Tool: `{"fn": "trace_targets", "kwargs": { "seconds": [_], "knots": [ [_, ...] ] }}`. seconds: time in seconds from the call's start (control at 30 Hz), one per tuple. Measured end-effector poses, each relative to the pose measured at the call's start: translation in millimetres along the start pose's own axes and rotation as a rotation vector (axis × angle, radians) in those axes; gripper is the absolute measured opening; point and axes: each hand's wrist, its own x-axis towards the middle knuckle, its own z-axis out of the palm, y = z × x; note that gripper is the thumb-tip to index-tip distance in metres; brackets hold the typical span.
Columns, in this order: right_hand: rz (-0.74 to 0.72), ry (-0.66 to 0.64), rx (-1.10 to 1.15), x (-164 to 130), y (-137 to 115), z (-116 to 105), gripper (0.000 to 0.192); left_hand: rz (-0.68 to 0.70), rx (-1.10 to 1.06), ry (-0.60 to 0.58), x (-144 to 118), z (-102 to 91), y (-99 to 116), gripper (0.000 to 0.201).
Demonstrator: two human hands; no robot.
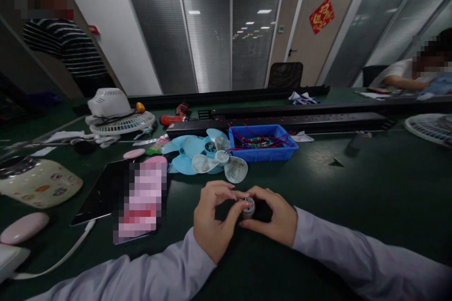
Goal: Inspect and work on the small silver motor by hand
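Observation:
Between my hands, low over the green table, is a small grey metal motor (pixel 249 211), shaped like a short can with its round end facing up. My right hand (pixel 274 214) curls around its right side, thumb in front and fingers behind. The thumb of my left hand (pixel 214 221) presses on the motor's upper end, and the left index finger reaches its far edge. Whether the left fingertips also pinch a tiny part, I cannot make out. Just beyond my hands lie blue and clear fan blades (pixel 190 153), beside a blue bin (pixel 263 150) of red and blue wires.
On the left are a phone (pixel 143 202), a dark tablet (pixel 102 193), a patterned pot-like container (pixel 40 183) and a white cable (pixel 70 256). A fan base (pixel 109 106), a red power drill (pixel 176 115) and long black rails (pixel 282 122) lie farther back. Two other people are nearby.

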Motion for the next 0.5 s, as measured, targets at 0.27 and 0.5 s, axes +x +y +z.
{"fn": "trace_targets", "kwargs": {
  "seconds": [0.27,0.5],
  "knots": [
    [0.0,-0.007,0.007,0.1,0.8,0.3,0.034,0.012,0.052,-0.144,1.9,-7.3,0.1,0.018],
    [-0.011,0.021,0.013,0.4,-3.6,-1.7,0.031,-0.121,0.091,-0.364,21.7,-17.7,11.8,0.013]
  ]
}}
